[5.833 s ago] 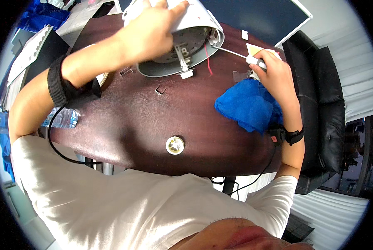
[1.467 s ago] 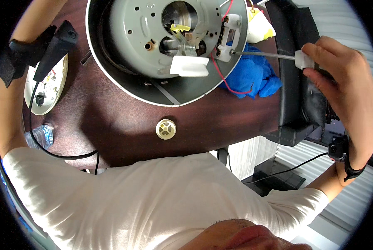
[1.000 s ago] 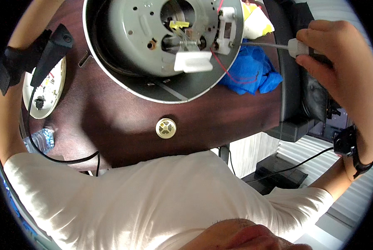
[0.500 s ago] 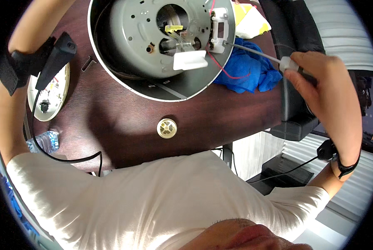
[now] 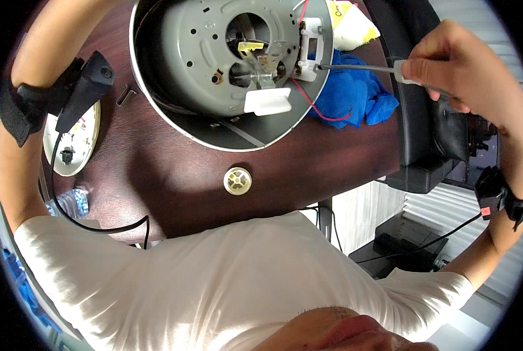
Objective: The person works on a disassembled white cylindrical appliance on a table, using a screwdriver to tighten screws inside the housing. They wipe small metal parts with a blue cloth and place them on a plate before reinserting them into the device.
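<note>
My right hand (image 5: 457, 67) grips the pale handle of a screwdriver (image 5: 363, 68). Its shaft points left, and the tip meets the lower end of a white plastic bracket (image 5: 311, 42) on the inner wall of a round grey metal housing (image 5: 179, 52). Inside the housing are a white plastic tab (image 5: 268, 102), a small yellow piece (image 5: 250, 46) and a loose red wire (image 5: 312, 104). My left forearm (image 5: 21, 169) reaches up past the housing's left side; the left hand lies beyond the upper edge, out of sight.
A blue cloth (image 5: 358, 93) and a yellow-and-white packet (image 5: 352, 26) lie right of the housing. Nearer me sits a round cream knob (image 5: 237, 181). On the left are a white dish of small parts (image 5: 71, 143), a small metal piece (image 5: 125, 95) and a clear plastic bottle (image 5: 71, 203).
My right hand has risen and moved right, its wrist turned, with the screwdriver now nearly level. The tip stays at the bracket's lower end. The whole view has shifted slightly.
</note>
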The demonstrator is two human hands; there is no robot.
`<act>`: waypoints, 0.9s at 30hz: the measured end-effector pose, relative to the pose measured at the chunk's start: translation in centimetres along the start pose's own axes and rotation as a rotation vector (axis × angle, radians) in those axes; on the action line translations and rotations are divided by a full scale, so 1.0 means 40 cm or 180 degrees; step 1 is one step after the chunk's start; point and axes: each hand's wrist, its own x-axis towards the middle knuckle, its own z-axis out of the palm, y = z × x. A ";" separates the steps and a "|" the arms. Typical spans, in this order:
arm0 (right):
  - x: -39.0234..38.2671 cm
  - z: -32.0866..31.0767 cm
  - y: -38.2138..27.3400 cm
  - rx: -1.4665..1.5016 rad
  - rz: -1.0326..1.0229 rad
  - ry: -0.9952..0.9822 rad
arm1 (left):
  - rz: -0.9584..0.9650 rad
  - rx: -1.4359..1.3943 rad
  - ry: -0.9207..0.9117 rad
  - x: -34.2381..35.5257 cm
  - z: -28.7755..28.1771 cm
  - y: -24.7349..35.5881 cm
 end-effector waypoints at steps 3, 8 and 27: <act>0.006 -0.007 -0.005 0.0668 0.0190 -0.0424 | 0.0172 -0.0041 -0.0035 -0.007 -0.004 0.004; -0.033 0.024 0.003 0.0152 -0.0480 0.0314 | 0.0073 0.0090 0.0157 -0.012 0.009 -0.017; -0.066 0.009 0.003 -0.1955 -0.2019 0.1411 | 0.0131 -0.0155 0.0010 -0.009 0.006 -0.059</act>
